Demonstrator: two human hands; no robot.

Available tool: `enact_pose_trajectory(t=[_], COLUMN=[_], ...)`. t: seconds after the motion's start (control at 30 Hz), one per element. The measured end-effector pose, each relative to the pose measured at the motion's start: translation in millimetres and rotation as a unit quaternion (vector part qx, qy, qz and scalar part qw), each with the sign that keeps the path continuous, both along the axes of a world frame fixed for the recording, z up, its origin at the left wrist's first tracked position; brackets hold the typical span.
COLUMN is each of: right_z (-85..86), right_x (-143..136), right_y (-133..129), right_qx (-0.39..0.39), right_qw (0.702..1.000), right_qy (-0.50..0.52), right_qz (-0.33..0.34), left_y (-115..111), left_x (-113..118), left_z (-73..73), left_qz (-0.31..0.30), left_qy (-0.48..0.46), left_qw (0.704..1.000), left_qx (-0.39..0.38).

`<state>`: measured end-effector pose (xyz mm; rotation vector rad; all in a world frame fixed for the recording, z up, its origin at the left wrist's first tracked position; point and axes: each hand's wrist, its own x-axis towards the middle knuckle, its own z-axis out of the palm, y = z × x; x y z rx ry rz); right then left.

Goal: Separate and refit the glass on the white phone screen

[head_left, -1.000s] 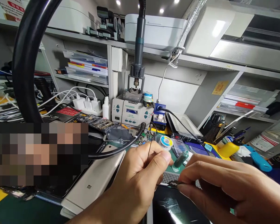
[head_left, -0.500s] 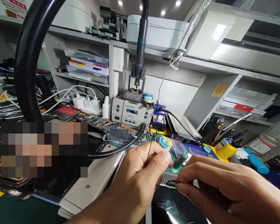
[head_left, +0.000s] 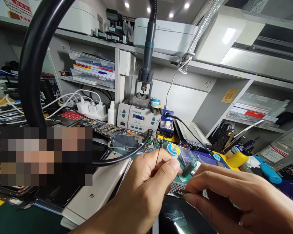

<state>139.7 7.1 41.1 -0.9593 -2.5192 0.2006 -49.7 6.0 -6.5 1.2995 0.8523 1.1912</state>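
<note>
Across the last second, our view has shifted a little, and the shelves now sit slightly lower and further right. Our 2 hands have barely moved, which suggests a steady hold on small work.

At 6 o'clock is our left hand (head_left: 148,185), its thumb and forefinger together. A thin, dark, flexible cord (head_left: 158,156) touches its fingers; we cannot tell what, if anything, is pinched between the tips.

At 4 o'clock is our right hand (head_left: 236,191), thumb and forefinger clamped on a small, dark, flat strip (head_left: 179,192) with pale marks. That strip lies at 5 o'clock, its angle slightly changed, in front of a silver perforated metal plate (head_left: 175,187). Nearer us, also at 5 o'clock, is a glossy black flat panel (head_left: 195,221).

Beyond our fingers, towards 4 o'clock, are a dark green cylindrical tube (head_left: 188,168) and a round white spool with a blue-and-yellow label (head_left: 173,150).
</note>
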Motion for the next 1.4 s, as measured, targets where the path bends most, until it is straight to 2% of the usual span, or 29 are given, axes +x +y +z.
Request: enact_pose_trajectory(t=[0.2,0.5,0.7,0.83,1.4], right_z=[-1.3,1.0,1.5,2.4,3.3], right_x=[0,0,0,0,0], right_y=[1,1,0,0,1], right_qx=[-0.001,-0.004,-0.006,-0.003,-0.008], right_qw=[1.000,1.000,1.000,1.000,1.000], right_qy=[0.012,-0.012,-0.010,-0.016,-0.019], right_qz=[0.001,0.002,0.005,0.001,-0.007], left_y=[-1,-1,-1,-2,-1], left_x=[-1,-1,-2,-2,-1], left_z=[-4.9,4.1,-6.2,-9.6,-4.4], left_qz=[-0.003,-0.017,0.005,0.011,0.005], left_qy=[0.004,-0.007,0.006,0.012,-0.002], left_qw=[1.000,1.000,1.000,1.000,1.000], left_qx=[-0.009,0.012,-0.021,-0.009,-0.008])
